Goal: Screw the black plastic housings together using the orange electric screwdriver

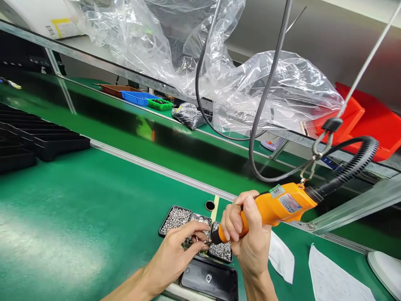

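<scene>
My right hand (250,238) grips an orange electric screwdriver (278,207), tilted so that its black tip (215,238) points down and left. My left hand (175,255) pinches at that tip with thumb and fingers; whatever small part it holds is too small to make out. Both hands hover over three small black trays of silver screws (176,219). A black plastic part (209,278) with a screw hole lies just below the hands at the bench's near edge. The screwdriver hangs from a metal hook and wire (316,152), with a black coiled cable (354,163) at its rear.
Green mat (78,209) covers the bench. Stacked black trays (37,142) sit at the left. Beyond the conveyor lie clear plastic bags (250,88), blue and green bins (140,98) and red bins (372,121). White papers (332,276) lie at the right.
</scene>
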### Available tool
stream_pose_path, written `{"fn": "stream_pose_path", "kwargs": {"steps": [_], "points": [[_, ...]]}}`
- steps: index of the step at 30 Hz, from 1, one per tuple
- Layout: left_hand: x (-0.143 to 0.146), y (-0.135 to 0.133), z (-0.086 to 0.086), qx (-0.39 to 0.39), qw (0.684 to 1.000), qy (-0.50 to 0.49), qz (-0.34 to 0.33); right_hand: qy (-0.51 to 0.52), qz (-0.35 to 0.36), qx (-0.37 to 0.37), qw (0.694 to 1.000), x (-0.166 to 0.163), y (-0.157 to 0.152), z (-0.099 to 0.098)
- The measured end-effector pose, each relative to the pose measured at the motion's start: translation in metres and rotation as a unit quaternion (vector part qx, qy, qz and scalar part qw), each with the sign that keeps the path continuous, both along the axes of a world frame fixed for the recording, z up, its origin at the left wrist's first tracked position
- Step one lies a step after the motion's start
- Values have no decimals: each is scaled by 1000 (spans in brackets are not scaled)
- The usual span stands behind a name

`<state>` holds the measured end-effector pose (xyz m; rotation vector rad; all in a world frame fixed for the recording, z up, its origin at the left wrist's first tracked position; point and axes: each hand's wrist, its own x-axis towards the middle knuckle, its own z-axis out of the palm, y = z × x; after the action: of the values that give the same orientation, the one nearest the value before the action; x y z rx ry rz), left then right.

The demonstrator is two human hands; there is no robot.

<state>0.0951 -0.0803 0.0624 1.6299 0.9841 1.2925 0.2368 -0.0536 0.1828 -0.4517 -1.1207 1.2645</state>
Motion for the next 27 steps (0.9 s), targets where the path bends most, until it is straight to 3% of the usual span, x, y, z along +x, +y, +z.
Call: {"fn": "stream_pose_path", "kwargs": {"steps": [14,21,27], "points": [[0,-5,4,66,996,41,32,-49,-24,0,999,-9,-8,-6],[1,-7,-3,42,996,33,66,-54,-24,-8,998,-12,-7,-10],[1,-4,0,48,997,44,41,-61,-30,-13,998,-11,-4,-9]]}}
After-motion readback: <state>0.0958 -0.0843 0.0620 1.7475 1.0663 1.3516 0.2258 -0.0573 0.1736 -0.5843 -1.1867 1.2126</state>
